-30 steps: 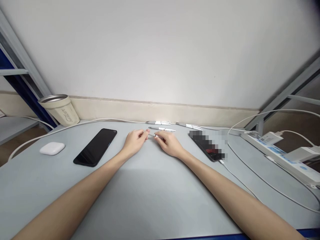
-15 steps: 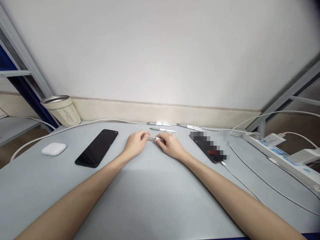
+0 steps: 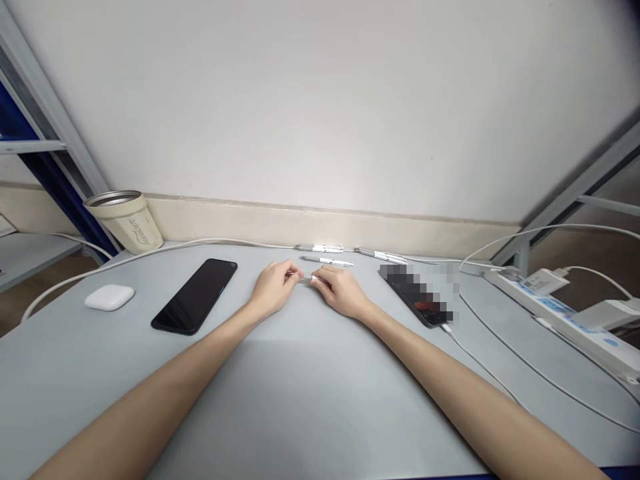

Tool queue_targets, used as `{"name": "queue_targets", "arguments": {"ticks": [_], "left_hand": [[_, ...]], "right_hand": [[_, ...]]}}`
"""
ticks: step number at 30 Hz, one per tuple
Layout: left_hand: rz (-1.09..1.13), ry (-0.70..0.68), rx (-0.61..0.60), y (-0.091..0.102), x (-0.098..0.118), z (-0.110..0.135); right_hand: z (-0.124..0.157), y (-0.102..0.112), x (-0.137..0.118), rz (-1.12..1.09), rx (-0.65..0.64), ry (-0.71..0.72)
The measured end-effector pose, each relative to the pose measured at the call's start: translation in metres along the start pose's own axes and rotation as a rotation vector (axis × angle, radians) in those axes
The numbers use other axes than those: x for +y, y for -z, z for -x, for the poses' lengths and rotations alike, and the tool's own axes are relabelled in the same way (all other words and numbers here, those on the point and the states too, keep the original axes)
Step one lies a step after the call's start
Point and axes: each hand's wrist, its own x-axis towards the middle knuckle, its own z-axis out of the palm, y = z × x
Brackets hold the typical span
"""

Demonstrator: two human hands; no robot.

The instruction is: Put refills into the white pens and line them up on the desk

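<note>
Over the middle of the desk, my left hand and my right hand are close together with their fingers pinched. Between them shows a short stretch of a slim pen, grey toward the left and white toward the right. My left fingertips grip its grey end, while the white part runs into my right fingers, which hide the rest. Just behind the hands lies a white and grey pen. Further back, more such pens rest along the wall, with others to the right.
Left of my hands are a black phone, a white earbud case and a cream cup. On the right lie a partly blurred phone on a cable and a power strip with plugs. White cables cross the desk.
My left fingertips have shifted slightly to the right and toward me, so less of the pen shows between the hands. My right hand stays nearly in place.
</note>
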Motion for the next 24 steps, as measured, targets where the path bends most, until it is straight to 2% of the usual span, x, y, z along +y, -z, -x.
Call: {"name": "queue_targets", "arguments": {"ticks": [4, 10, 15, 24], "left_hand": [[-0.014, -0.009, 0.023, -0.0005, -0.0007, 0.0006], [-0.177, -0.045, -0.058, -0.0043, 0.0002, 0.0005], [-0.157, 0.003, -0.037, -0.0042, -0.0017, -0.0005], [-0.167, -0.081, -0.043, -0.0031, -0.0055, 0.0027]], "right_hand": [[0.0000, -0.0016, 0.0010, -0.004, 0.018, -0.007], [0.0013, -0.0021, 0.0012, -0.011, 0.111, -0.013], [0.0014, -0.0003, -0.0019, 0.086, 0.187, -0.083], [-0.0004, 0.0035, -0.0018, 0.006, 0.009, -0.108]]}}
